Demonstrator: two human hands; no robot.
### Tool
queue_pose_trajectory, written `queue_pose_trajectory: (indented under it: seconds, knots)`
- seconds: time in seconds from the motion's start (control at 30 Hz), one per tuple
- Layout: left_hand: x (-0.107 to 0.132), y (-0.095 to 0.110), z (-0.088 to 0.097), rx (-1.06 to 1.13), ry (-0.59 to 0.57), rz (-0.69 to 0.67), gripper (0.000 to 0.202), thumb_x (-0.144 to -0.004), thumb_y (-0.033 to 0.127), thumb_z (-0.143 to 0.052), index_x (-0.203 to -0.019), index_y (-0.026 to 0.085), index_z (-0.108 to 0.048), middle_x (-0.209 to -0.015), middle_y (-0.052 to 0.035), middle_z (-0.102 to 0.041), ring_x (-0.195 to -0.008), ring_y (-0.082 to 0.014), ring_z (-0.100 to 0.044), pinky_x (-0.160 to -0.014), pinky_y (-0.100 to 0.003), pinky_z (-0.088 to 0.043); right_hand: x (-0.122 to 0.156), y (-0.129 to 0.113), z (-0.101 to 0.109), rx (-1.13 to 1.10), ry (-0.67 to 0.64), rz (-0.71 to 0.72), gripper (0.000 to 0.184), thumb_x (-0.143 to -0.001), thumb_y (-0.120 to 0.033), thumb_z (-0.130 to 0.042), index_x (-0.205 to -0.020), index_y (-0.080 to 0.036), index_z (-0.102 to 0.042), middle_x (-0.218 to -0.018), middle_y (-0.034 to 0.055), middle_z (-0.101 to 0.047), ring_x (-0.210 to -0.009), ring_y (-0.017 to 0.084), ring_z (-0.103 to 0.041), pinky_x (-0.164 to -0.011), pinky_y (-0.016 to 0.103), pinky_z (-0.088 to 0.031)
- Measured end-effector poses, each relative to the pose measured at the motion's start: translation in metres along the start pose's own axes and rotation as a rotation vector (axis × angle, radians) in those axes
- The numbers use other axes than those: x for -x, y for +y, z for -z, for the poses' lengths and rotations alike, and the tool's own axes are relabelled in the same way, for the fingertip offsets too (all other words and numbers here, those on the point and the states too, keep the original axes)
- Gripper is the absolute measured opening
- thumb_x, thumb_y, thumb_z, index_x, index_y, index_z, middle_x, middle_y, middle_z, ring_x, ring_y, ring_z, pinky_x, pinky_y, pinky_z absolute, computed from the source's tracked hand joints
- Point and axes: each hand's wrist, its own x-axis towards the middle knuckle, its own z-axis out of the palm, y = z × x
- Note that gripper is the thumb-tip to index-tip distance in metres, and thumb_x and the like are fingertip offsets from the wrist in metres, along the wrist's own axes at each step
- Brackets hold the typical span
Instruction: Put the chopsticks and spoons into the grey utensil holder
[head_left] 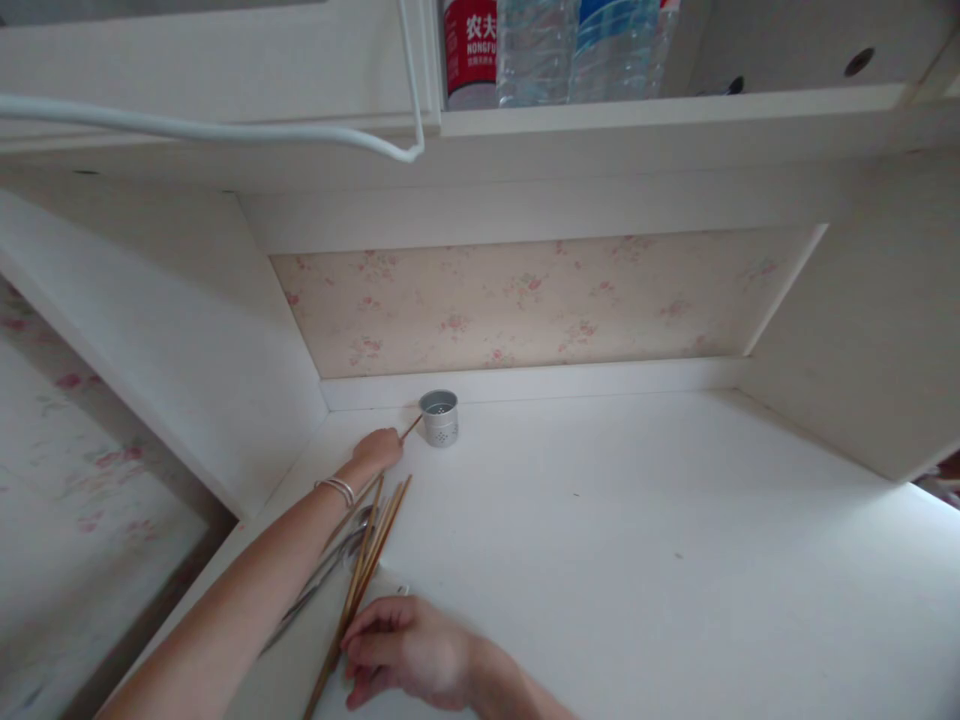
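My left hand (379,448) reaches forward on the left, closed around a thin wooden chopstick (411,428). The chopstick's far tip is by the rim of a small silver metal holder (441,428) with drilled holes, which stands upright near the back. Closer to me, several brown chopsticks (375,545) lie slantwise in a loose bundle. My right hand (412,650) is at their near part, its fingers curled in with the fingertips against the chopsticks; the exact grip is partly hidden. Metal spoons or similar cutlery (330,565) lie left of the bundle, partly under my left forearm.
All this rests on a white tabletop (600,520), with white side panels (195,350) and a floral back wall (525,300). Overhead, a shelf (637,120) holds clear plastic bottles (536,50) and a red-labelled one (471,50). A white cable (225,130) hangs at upper left.
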Motion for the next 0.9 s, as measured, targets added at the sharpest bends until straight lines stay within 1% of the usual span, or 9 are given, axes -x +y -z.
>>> queue_pose_trajectory:
  seconds: [0.13, 0.23, 0.37, 0.5, 0.6, 0.7, 0.77, 0.83, 0.9]
  knots:
    - [0.001, -0.022, 0.016, 0.000, 0.055, 0.016, 0.034, -0.091, 0.038, -0.052, -0.117, 0.015, -0.057, -0.116, -0.0092, -0.061, -0.102, -0.0210, -0.060, -0.087, -0.042, -0.050, 0.000, 0.001, 0.001, -0.007, -0.016, 0.000, 0.049, -0.049, -0.047, -0.084, -0.078, -0.013, -0.065, -0.061, -0.0029, -0.061, -0.051, 0.011, -0.058, -0.066, 0.035, -0.049]
    - [0.017, -0.044, 0.018, 0.009, 0.065, 0.015, 0.031, -0.095, 0.034, -0.041, -0.107, 0.015, -0.062, -0.110, -0.0128, -0.066, -0.100, -0.0241, -0.063, -0.084, -0.037, -0.047, 0.000, 0.000, 0.001, -0.025, -0.015, -0.002, 0.050, -0.048, -0.047, -0.086, -0.078, -0.013, -0.064, -0.061, -0.0019, -0.060, -0.052, 0.012, -0.058, -0.066, 0.036, -0.049]
    - [0.059, -0.072, 0.002, 0.030, 0.047, -0.002, 0.031, -0.091, 0.030, -0.038, -0.098, 0.017, -0.066, -0.105, -0.0141, -0.070, -0.096, -0.0264, -0.065, -0.078, -0.034, -0.045, 0.003, -0.004, -0.001, -0.034, -0.014, 0.002, 0.051, -0.047, -0.046, -0.087, -0.078, -0.013, -0.064, -0.061, -0.0020, -0.060, -0.051, 0.012, -0.058, -0.066, 0.036, -0.049]
    - [0.104, -0.092, -0.020, 0.072, 0.034, -0.009, 0.029, -0.088, 0.032, -0.040, -0.096, 0.021, -0.066, -0.101, -0.0101, -0.071, -0.089, -0.0229, -0.067, -0.074, -0.030, -0.045, 0.006, -0.009, -0.004, -0.026, -0.019, 0.000, 0.050, -0.049, -0.046, -0.086, -0.079, -0.013, -0.065, -0.062, -0.0019, -0.061, -0.052, 0.011, -0.058, -0.068, 0.036, -0.048]
    - [0.129, -0.104, -0.034, 0.134, 0.032, -0.025, 0.028, -0.088, 0.035, -0.040, -0.099, 0.022, -0.063, -0.097, -0.0065, -0.072, -0.086, -0.0198, -0.066, -0.074, -0.028, -0.045, 0.007, -0.010, -0.005, -0.027, -0.004, -0.003, 0.050, -0.048, -0.046, -0.087, -0.079, -0.013, -0.066, -0.061, -0.0023, -0.061, -0.051, 0.011, -0.059, -0.068, 0.036, -0.048]
    - [0.145, -0.110, -0.041, 0.205, 0.057, -0.044, 0.028, -0.089, 0.036, -0.040, -0.100, 0.023, -0.061, -0.099, -0.0058, -0.070, -0.089, -0.0199, -0.066, -0.079, -0.028, -0.045, 0.008, -0.008, -0.005, -0.035, -0.001, 0.003, 0.048, -0.050, -0.044, -0.086, -0.081, -0.013, -0.065, -0.062, -0.0019, -0.062, -0.051, 0.012, -0.060, -0.069, 0.036, -0.048]
    - [0.156, -0.109, -0.042, 0.222, 0.135, -0.045, 0.028, -0.090, 0.035, -0.038, -0.101, 0.022, -0.061, -0.107, -0.0075, -0.068, -0.096, -0.0211, -0.064, -0.085, -0.030, -0.045, 0.009, -0.007, -0.004, -0.042, -0.006, 0.018, 0.046, -0.053, -0.042, -0.086, -0.083, -0.012, -0.065, -0.063, -0.0013, -0.063, -0.052, 0.012, -0.061, -0.069, 0.036, -0.049]
    - [0.167, -0.099, -0.041, 0.259, 0.233, -0.042, 0.029, -0.091, 0.036, -0.036, -0.103, 0.022, -0.060, -0.112, -0.0079, -0.066, -0.100, -0.0215, -0.063, -0.089, -0.031, -0.044, 0.010, -0.007, -0.003, -0.052, -0.011, 0.034, 0.045, -0.056, -0.040, -0.085, -0.085, -0.012, -0.064, -0.065, -0.0007, -0.064, -0.054, 0.012, -0.062, -0.070, 0.036, -0.050]
    - [0.177, -0.083, -0.039, 0.353, 0.298, -0.054, 0.031, -0.091, 0.040, -0.037, -0.104, 0.023, -0.059, -0.110, -0.0061, -0.067, -0.097, -0.0204, -0.064, -0.088, -0.030, -0.046, 0.013, -0.009, -0.002, -0.049, -0.018, 0.049, 0.043, -0.057, -0.037, -0.084, -0.087, -0.012, -0.064, -0.067, 0.0002, -0.064, -0.054, 0.013, -0.062, -0.069, 0.036, -0.051]
